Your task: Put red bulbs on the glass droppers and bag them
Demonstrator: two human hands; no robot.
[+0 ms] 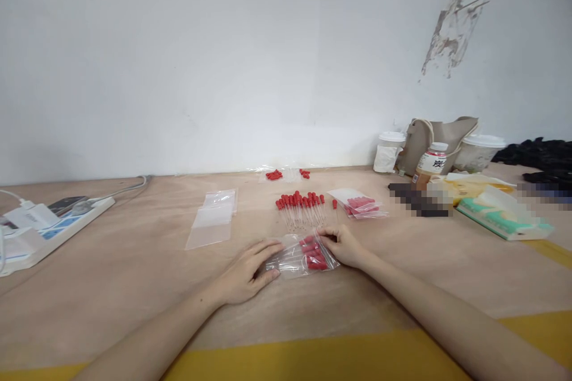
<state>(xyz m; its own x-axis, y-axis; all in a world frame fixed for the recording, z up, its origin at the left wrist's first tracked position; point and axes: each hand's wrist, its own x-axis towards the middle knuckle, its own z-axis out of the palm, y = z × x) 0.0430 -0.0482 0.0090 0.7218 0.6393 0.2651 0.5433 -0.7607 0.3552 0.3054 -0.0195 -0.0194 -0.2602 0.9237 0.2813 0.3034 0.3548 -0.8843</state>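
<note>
A clear zip bag with several red-capped droppers inside lies on the wooden table in front of me. My left hand pinches the bag's left end between thumb and fingers. My right hand grips its right, top edge. Just beyond the bag, a row of loose red-capped droppers lies spread on the table. To their right sits a pile of filled bags. To the left lies a stack of empty clear bags.
A white power strip with a plugged charger sits at the far left. At the right stand cups, a bottle, a beige bag and a tissue pack. More red caps lie near the wall. A yellow strip runs along the near table edge.
</note>
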